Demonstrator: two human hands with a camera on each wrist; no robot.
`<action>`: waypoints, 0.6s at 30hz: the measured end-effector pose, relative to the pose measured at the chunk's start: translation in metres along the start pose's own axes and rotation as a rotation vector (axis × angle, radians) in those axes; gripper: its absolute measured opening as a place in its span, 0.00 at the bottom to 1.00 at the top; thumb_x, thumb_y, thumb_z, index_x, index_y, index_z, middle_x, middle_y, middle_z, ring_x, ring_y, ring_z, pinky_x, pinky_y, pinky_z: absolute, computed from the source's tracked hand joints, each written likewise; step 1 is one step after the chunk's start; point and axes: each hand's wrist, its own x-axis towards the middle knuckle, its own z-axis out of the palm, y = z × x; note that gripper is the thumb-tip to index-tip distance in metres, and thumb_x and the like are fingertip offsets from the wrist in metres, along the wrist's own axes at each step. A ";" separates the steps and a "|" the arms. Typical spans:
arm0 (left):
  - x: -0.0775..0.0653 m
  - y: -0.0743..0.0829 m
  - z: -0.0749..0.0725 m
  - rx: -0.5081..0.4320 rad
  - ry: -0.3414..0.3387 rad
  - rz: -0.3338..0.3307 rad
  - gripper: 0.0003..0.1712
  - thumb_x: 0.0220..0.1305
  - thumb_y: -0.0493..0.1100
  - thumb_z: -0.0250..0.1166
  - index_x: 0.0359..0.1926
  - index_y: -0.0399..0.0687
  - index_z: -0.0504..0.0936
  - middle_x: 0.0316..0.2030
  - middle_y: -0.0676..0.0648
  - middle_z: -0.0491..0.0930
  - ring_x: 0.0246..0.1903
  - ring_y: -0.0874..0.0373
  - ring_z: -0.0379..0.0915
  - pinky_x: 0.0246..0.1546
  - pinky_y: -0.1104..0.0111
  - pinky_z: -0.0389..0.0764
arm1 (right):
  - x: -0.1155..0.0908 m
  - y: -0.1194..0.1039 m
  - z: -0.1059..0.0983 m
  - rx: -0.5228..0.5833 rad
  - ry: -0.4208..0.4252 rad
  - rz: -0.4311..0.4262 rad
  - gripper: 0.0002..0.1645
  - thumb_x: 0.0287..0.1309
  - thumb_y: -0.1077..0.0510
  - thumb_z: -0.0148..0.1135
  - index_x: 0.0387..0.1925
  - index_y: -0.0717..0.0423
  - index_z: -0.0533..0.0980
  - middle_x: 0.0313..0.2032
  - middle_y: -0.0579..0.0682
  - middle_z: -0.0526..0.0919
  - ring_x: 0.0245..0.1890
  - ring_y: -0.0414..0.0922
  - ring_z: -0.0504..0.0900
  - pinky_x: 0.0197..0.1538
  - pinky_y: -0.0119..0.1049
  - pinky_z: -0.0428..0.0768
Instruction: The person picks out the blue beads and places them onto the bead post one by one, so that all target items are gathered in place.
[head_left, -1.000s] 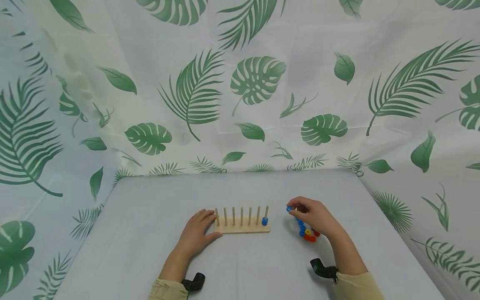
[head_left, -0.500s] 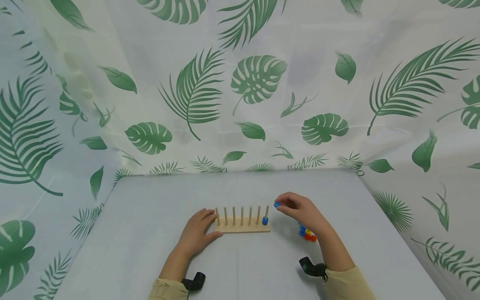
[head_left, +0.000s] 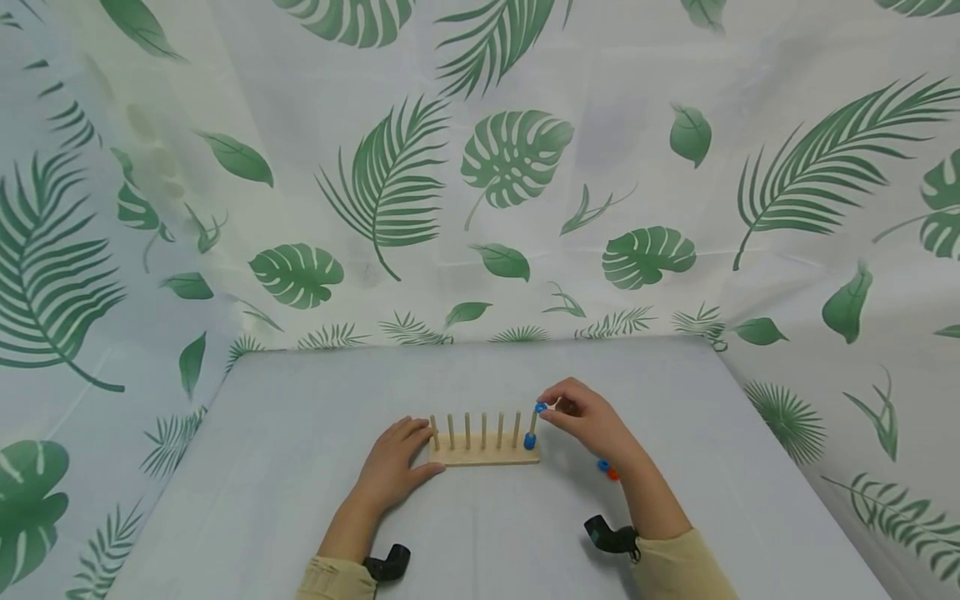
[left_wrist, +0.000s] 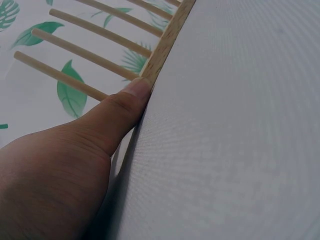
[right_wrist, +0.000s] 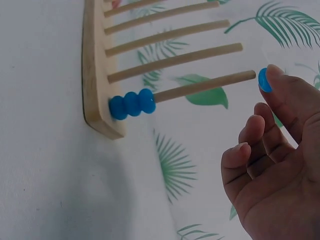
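A wooden peg board (head_left: 483,457) with several upright pegs lies on the table. My left hand (head_left: 393,467) grips its left end; the left wrist view has the thumb (left_wrist: 122,102) against the front edge. Between thumb and forefinger, my right hand (head_left: 592,417) pinches a blue bead (right_wrist: 264,80). This bead sits right at the tip of the rightmost peg (right_wrist: 205,87). Three blue beads (right_wrist: 132,104) are stacked at the foot of that same peg. The other pegs seen in the head view carry no beads.
Right of the board, partly hidden under the right forearm, lie a loose blue bead (head_left: 603,465) and a red bead (head_left: 613,474). Each wrist wears a black camera mount (head_left: 609,535). A leaf-printed white curtain (head_left: 517,167) stands behind the white table (head_left: 300,417).
My right hand has moved left with the blue bead, from above the loose beads to the rightmost peg's top. Its forearm now covers more loose beads. The left hand and board stay put.
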 end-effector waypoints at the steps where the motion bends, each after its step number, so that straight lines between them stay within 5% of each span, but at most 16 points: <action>1: 0.000 0.000 0.000 -0.001 -0.001 -0.002 0.39 0.59 0.64 0.67 0.66 0.52 0.75 0.67 0.49 0.71 0.72 0.45 0.59 0.74 0.49 0.60 | 0.000 0.001 0.001 -0.005 0.000 0.000 0.11 0.63 0.50 0.66 0.47 0.45 0.81 0.42 0.43 0.79 0.37 0.44 0.75 0.37 0.30 0.79; 18: -0.001 0.002 -0.002 0.006 -0.003 -0.006 0.39 0.59 0.64 0.68 0.66 0.50 0.75 0.67 0.49 0.71 0.72 0.45 0.59 0.74 0.49 0.61 | 0.001 0.002 0.014 -0.095 -0.025 0.052 0.08 0.62 0.52 0.67 0.42 0.36 0.81 0.41 0.40 0.79 0.38 0.43 0.74 0.40 0.32 0.77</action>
